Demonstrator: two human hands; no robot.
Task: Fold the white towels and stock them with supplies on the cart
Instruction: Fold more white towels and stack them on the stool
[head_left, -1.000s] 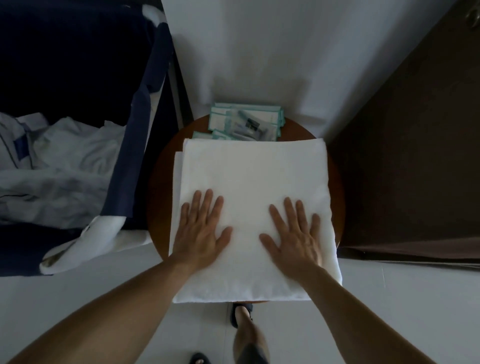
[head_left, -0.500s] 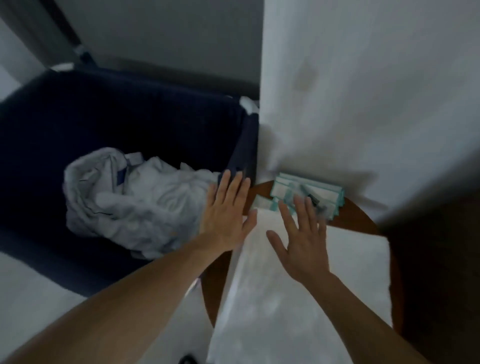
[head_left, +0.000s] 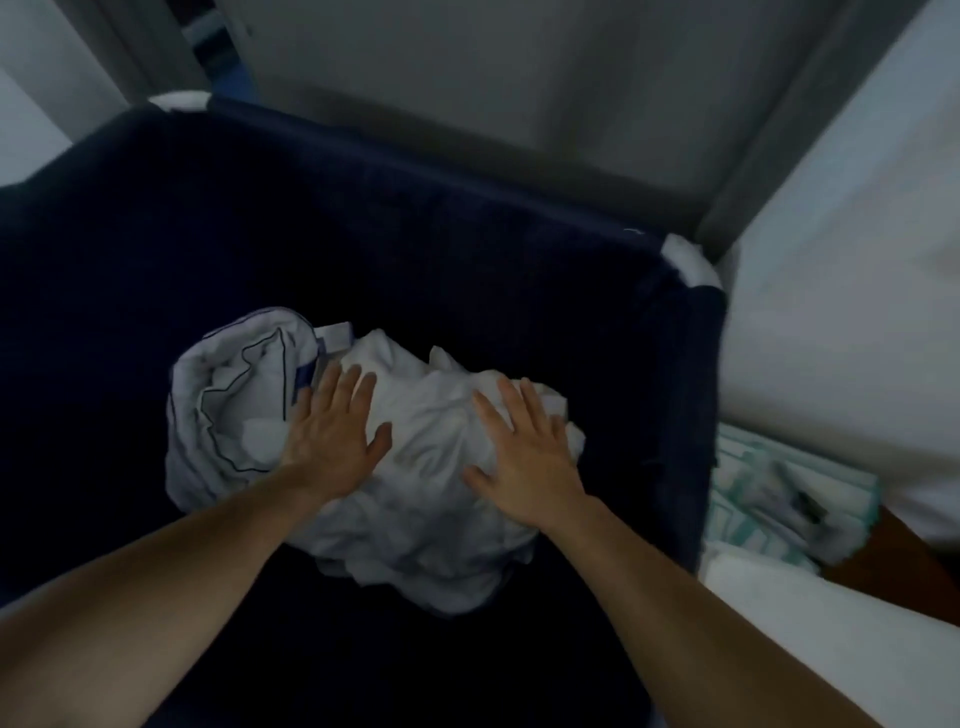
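Straight, spread fingers on both the left hand (head_left: 332, 436) and the right hand (head_left: 524, 462) grasp nothing, palms down over a heap of crumpled white linen (head_left: 415, 530), some of it edged with dark piping; pressing or just above it, I cannot tell. That heap is all that lies in the deep navy fabric bin (head_left: 467, 234), both bare forearms reaching down into it. Outside its right wall, a folded white towel (head_left: 810, 623) and teal-striped packets (head_left: 779, 493) sit on a brown wooden table (head_left: 904, 561).
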